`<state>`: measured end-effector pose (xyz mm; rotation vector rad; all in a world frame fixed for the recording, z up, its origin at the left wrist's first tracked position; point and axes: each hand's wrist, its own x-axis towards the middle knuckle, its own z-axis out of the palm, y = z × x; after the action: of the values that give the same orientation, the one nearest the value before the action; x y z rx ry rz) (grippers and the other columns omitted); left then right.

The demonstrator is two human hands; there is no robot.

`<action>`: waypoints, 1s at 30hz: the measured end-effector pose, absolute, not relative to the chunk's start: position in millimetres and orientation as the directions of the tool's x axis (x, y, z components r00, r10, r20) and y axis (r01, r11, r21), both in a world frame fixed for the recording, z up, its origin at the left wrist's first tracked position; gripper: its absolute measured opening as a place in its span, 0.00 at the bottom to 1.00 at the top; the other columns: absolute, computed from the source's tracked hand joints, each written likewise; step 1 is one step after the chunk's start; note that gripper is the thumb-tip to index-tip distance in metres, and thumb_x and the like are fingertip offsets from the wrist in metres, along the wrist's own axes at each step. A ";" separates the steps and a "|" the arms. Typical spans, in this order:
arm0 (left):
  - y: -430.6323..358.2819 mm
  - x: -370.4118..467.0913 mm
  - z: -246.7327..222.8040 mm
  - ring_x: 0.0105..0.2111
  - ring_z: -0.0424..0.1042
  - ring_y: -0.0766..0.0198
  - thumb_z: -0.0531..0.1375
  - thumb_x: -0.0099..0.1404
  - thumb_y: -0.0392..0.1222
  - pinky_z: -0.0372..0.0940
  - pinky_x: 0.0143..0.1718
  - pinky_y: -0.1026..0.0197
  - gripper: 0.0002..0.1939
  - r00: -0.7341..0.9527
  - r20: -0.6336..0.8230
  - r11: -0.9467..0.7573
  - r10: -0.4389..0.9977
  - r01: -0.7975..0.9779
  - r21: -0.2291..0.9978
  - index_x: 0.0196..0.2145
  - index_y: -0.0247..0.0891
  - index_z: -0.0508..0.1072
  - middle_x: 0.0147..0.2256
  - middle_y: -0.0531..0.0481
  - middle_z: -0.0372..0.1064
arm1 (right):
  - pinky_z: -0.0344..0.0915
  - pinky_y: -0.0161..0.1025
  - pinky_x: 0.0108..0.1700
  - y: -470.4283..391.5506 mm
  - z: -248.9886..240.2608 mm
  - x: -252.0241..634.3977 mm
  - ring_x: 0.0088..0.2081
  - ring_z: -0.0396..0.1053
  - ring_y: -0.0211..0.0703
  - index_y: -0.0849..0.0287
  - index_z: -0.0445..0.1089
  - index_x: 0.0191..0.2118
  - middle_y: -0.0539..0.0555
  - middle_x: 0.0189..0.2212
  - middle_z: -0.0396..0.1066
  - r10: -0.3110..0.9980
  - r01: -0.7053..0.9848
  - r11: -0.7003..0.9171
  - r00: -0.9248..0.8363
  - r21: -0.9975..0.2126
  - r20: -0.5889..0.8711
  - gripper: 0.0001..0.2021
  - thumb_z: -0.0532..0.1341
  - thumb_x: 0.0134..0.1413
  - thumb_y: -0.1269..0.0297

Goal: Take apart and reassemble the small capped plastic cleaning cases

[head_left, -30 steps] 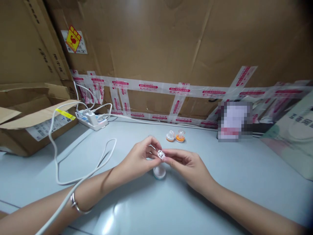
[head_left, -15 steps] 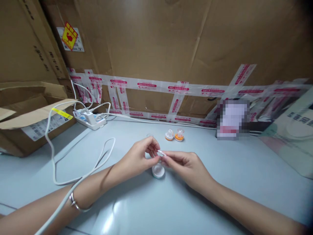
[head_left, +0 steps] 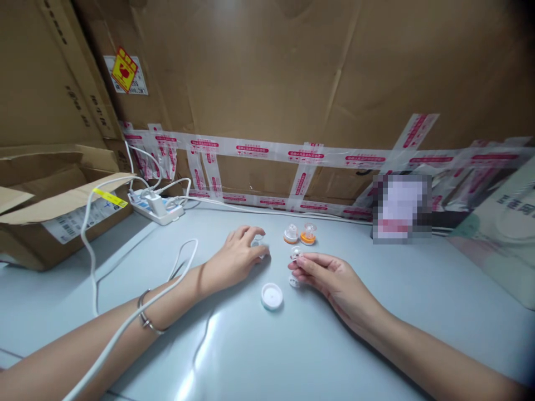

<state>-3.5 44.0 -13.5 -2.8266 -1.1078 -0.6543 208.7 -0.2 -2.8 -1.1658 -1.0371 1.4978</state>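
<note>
My left hand [head_left: 240, 253] rests low over the table, thumb and fingers curled around a small clear plastic cup [head_left: 259, 239] that they partly cover. My right hand [head_left: 330, 273] pinches a small white part with a clear top [head_left: 295, 253] between thumb and fingertips. Just below those fingers, a small white disc-like piece [head_left: 294, 282] shows, partly hidden by the hand. Between and nearer than both hands lies a round white cap [head_left: 271, 297] with a raised rim, hollow side up. Two small clear-topped pieces with orange bands, one on the left [head_left: 291, 234] and one on the right [head_left: 308, 234], stand behind.
A white power strip [head_left: 156, 209] with plugs sits at the back left beside an open cardboard box [head_left: 79, 223]. A white cable [head_left: 121, 334] loops over my left forearm. Large taped cardboard [head_left: 259, 83] walls off the back. A blurred-out upright object [head_left: 401, 209] stands back right.
My hands have parted. The left moved back and left to the clear cup; the right moved slightly right, carrying the small white part. The white cap is now uncovered.
</note>
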 end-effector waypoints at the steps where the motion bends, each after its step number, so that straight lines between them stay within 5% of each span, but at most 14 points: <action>1: 43.6 -3.2 -13.1 0.51 0.56 0.50 0.53 0.64 0.31 0.58 0.49 0.45 0.12 0.653 0.400 -0.745 0.643 0.654 0.132 0.42 0.39 0.72 0.50 0.40 0.58 | 0.69 0.35 0.37 -1.0 -1.9 208.0 0.29 0.71 0.37 0.62 0.77 0.30 0.55 0.30 0.76 0.975 -0.175 -0.211 -0.106 -0.962 -0.195 0.13 0.70 0.39 0.59; 17: 42.0 -2.7 -14.3 0.38 0.65 0.58 0.54 0.66 0.39 0.63 0.41 0.58 0.11 0.639 0.403 -0.748 0.656 0.623 0.229 0.43 0.36 0.71 0.38 0.43 0.66 | 0.67 0.34 0.37 1.4 -10.9 210.8 0.29 0.70 0.36 0.63 0.77 0.29 0.54 0.28 0.75 0.984 -0.152 -0.170 -0.087 -0.974 -0.158 0.14 0.70 0.39 0.57; 23: 42.4 2.0 -16.1 0.35 0.68 0.60 0.51 0.66 0.32 0.64 0.38 0.60 0.11 0.655 0.349 -0.740 0.670 0.625 0.248 0.38 0.34 0.73 0.33 0.44 0.68 | 0.68 0.36 0.36 -1.1 -9.5 208.2 0.27 0.71 0.37 0.63 0.76 0.29 0.55 0.28 0.77 0.981 -0.153 -0.183 -0.088 -0.971 -0.171 0.14 0.71 0.37 0.57; 28: 38.6 -3.6 -17.9 0.34 0.68 0.60 0.47 0.63 0.27 0.65 0.36 0.59 0.19 0.649 0.351 -0.738 0.675 0.612 0.285 0.50 0.32 0.67 0.36 0.42 0.66 | 0.69 0.37 0.37 -4.8 -6.8 205.9 0.31 0.74 0.40 0.62 0.71 0.28 0.56 0.29 0.77 0.976 -0.152 -0.197 -0.121 -0.969 -0.179 0.14 0.70 0.40 0.57; 30: 34.0 -6.4 -14.0 0.33 0.68 0.63 0.47 0.62 0.25 0.65 0.35 0.60 0.19 0.645 0.351 -0.733 0.679 0.570 0.371 0.47 0.34 0.69 0.36 0.44 0.65 | 0.69 0.37 0.38 -5.8 -6.0 205.1 0.32 0.74 0.41 0.61 0.68 0.28 0.56 0.29 0.77 0.972 -0.164 -0.211 -0.138 -0.964 -0.189 0.14 0.70 0.40 0.57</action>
<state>-6.4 34.0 -14.0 -3.0520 -1.1773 -0.8107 205.1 -5.8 -6.0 -1.1583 -1.0579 1.5271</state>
